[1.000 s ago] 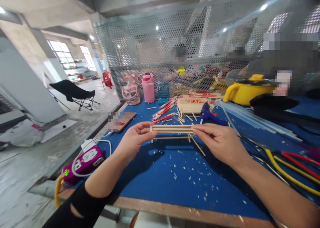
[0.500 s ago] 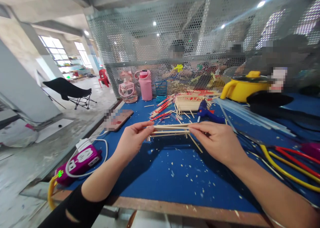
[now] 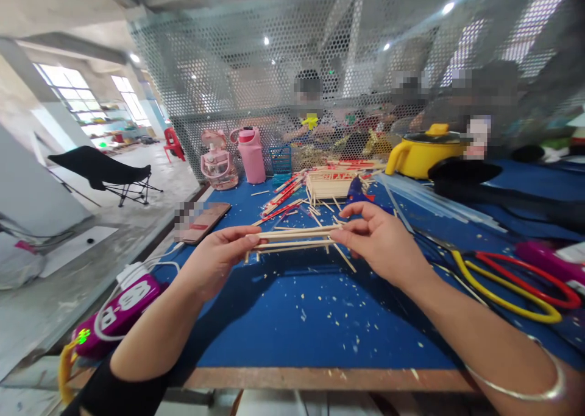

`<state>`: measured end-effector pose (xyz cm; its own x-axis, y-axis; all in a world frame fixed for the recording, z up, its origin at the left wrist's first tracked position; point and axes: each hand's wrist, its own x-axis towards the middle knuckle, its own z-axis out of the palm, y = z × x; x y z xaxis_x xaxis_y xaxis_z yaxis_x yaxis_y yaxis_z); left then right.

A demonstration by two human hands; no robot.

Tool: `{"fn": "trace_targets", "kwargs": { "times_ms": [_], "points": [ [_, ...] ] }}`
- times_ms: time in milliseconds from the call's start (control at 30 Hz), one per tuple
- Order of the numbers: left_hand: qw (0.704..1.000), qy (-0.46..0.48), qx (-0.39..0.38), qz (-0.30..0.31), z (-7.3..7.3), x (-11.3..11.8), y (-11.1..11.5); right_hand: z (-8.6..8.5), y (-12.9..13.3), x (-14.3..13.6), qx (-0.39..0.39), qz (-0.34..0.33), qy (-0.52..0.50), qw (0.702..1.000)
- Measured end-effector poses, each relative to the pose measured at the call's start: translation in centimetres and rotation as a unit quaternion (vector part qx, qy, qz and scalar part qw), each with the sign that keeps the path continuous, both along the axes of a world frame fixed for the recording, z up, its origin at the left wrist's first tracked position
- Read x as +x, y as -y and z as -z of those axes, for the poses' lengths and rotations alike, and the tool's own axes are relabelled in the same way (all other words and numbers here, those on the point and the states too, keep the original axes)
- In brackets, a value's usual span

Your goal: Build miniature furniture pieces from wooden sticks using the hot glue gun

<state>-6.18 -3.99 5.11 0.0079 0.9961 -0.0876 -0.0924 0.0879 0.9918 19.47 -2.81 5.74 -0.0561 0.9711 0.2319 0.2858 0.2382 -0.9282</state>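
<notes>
A small open frame of thin pale wooden sticks [image 3: 292,243] is held level above the blue table mat, with short sticks poking out below it. My left hand [image 3: 212,257] pinches its left end between thumb and fingers. At the right end, my right hand [image 3: 381,239] has its thumb against the sticks, the index finger arched above and the other fingers partly hidden. Just beyond the frame sits a stacked wooden-stick structure [image 3: 331,187]. A blue glue gun [image 3: 355,190] lies behind my right hand, partly covered by it.
Left stand a pink bottle [image 3: 252,157], a clear pink jug [image 3: 219,167], a phone [image 3: 208,221] and a purple power strip [image 3: 121,309]. Right are a yellow pot [image 3: 425,154], clear glue sticks [image 3: 443,206] and red-and-yellow-handled cutters [image 3: 507,309]. A perforated metal screen [image 3: 247,81] rises behind.
The view has turned slightly right, so everything sits further left. The index finger of my right hand has lifted from the sticks. My left hand keeps its pinch.
</notes>
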Motion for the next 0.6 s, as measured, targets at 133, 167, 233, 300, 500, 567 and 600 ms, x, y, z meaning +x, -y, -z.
{"fn": "trace_targets", "kwargs": {
  "times_ms": [133,167,233,300,500,567,600],
  "points": [
    [1.000,0.022,-0.008,-0.011,0.25,0.16,0.06,0.26,-0.01,-0.28,-0.047,-0.009,-0.073,0.996],
    [1.000,0.027,-0.007,-0.014,0.32,0.21,0.06,0.23,0.05,-0.33,-0.038,-0.003,-0.059,0.998],
    [0.999,0.031,-0.004,-0.021,0.45,0.32,0.03,0.10,0.19,-0.38,-0.001,0.019,-0.009,1.000],
    [0.999,0.030,0.001,-0.024,0.54,0.43,0.01,0.01,0.27,-0.40,0.056,0.054,0.044,0.996],
    [0.999,0.041,0.004,-0.026,0.56,0.57,-0.05,0.35,0.13,-0.21,0.112,0.048,0.057,0.991],
    [0.999,0.043,0.003,-0.033,0.52,0.42,-0.09,0.52,0.13,-0.12,0.079,-0.014,0.012,0.997],
    [0.998,0.041,0.005,-0.037,0.51,0.31,-0.11,0.58,0.15,-0.09,0.073,-0.036,-0.007,0.997]
  ]
}}
